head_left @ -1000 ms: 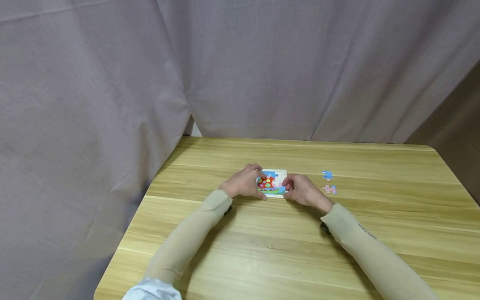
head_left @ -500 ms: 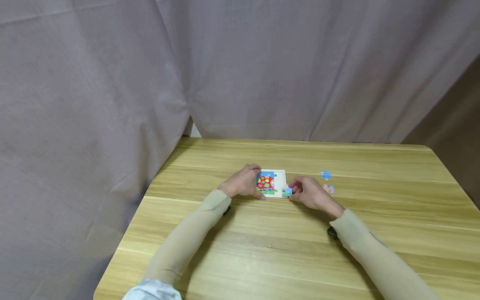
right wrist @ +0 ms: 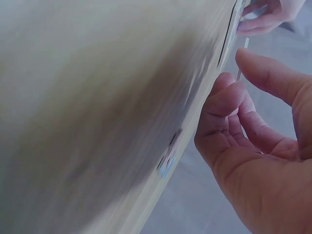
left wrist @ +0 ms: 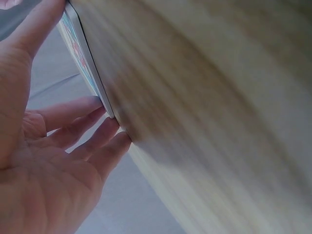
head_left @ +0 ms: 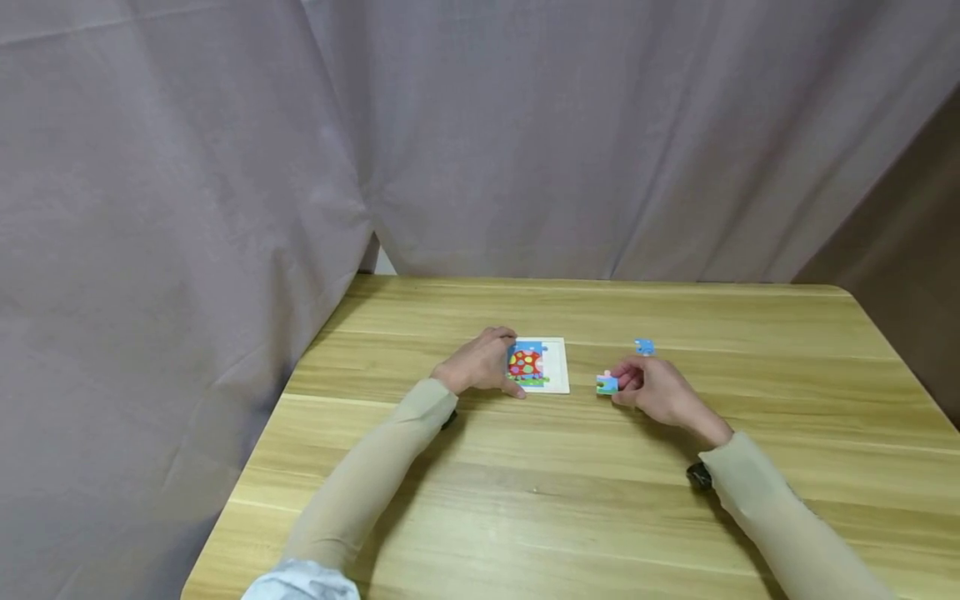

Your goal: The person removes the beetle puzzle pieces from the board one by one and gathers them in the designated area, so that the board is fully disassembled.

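A jigsaw board (head_left: pixel 556 367) with a white rim lies on the table, its left part filled with a red spotted picture on blue and green. My left hand (head_left: pixel 478 363) grips the board's left end, thumb at the near edge and fingers at the far edge; the left wrist view shows fingertips against the board's side (left wrist: pixel 92 63). To the right of the board, my right hand (head_left: pixel 662 392) pinches a blue and green jigsaw piece (head_left: pixel 607 384) with a pink knob. In the right wrist view this piece (right wrist: pixel 246 44) appears edge-on between thumb and fingers.
Beyond the right hand, a blue jigsaw piece (head_left: pixel 644 346) lies on the wooden table (head_left: pixel 480 500). A loose piece with pink and blue (right wrist: pixel 168 163) shows in the right wrist view, hidden by the hand in the head view. A grey curtain (head_left: pixel 495 150) hangs behind the table.
My right hand has drawn the blue and green piece out of the board and carried it right, baring the board's right column. The left hand has stayed on the board.
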